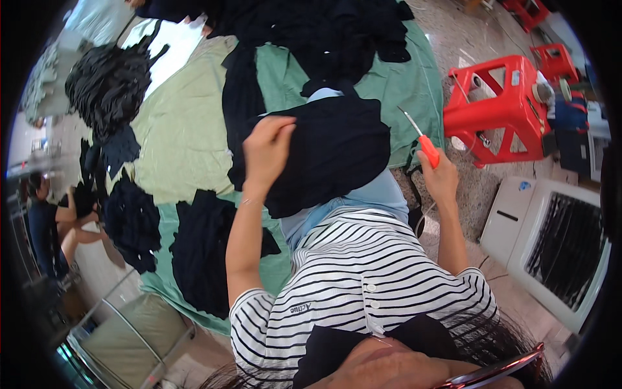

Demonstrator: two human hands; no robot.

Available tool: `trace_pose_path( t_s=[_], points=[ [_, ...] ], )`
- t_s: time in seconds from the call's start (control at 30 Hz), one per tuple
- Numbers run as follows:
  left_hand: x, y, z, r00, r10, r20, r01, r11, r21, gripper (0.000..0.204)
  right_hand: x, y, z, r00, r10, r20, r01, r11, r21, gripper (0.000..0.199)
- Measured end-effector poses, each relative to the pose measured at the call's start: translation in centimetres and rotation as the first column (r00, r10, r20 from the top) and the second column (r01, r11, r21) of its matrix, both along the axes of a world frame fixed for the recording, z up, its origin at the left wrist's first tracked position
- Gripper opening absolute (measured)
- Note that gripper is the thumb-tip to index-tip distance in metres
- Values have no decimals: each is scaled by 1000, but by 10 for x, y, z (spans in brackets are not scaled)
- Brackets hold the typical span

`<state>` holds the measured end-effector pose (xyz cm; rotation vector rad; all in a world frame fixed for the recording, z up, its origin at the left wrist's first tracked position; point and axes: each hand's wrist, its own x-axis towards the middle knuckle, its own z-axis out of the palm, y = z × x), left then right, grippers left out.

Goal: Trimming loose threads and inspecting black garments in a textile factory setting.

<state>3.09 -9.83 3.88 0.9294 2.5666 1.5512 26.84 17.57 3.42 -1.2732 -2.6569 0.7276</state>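
Note:
A folded dark navy garment point(330, 149) lies across my lap, over light blue jeans. Above its left part is my left hand point(267, 146), thumb and fingers pinched together; what sits between them, if anything, is too small to make out. To the right of the garment, my right hand point(440, 175) grips an orange-handled tool point(427, 148) with a thin metal shaft. Its tip points up and left, apart from the cloth. A thin pale cord point(427, 212) hangs below that hand.
More dark garments point(311, 39) lie ahead on a green sheet point(414, 78), with dark piles point(204, 253) at left. A red plastic stool point(499, 110) and a white appliance point(544, 240) stand at right. Another person point(52, 220) sits at far left beside a metal-framed seat point(133, 337).

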Motion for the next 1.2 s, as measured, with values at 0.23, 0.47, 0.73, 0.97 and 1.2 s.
trace_pose_path(
  t_s=[0.23, 0.47, 0.73, 0.97, 1.2],
  points=[
    [28, 75, -12, 844, -408, -347, 205, 844, -496, 17, 20, -7, -12, 999, -47, 3, 47, 999, -15, 41],
    [67, 57, -1, 890, -409, -204, 334, 887, -320, 16, 16, 4, -12, 999, 3, 33, -1, 998, -63, 39],
    [21, 116, -20, 875, -450, 178, 483, 784, -389, 35, 24, -11, 28, 996, 88, -8, -89, 991, -97, 36],
    [6, 114, -24, 734, -539, 415, 678, 627, -385, 31, 32, -32, 58, 980, 196, -30, -198, 969, -147, 34],
    [21, 108, -35, 829, -456, 323, 553, 752, -359, 25, 27, -34, 48, 963, 268, 15, -263, 954, -144, 35]
  ],
)
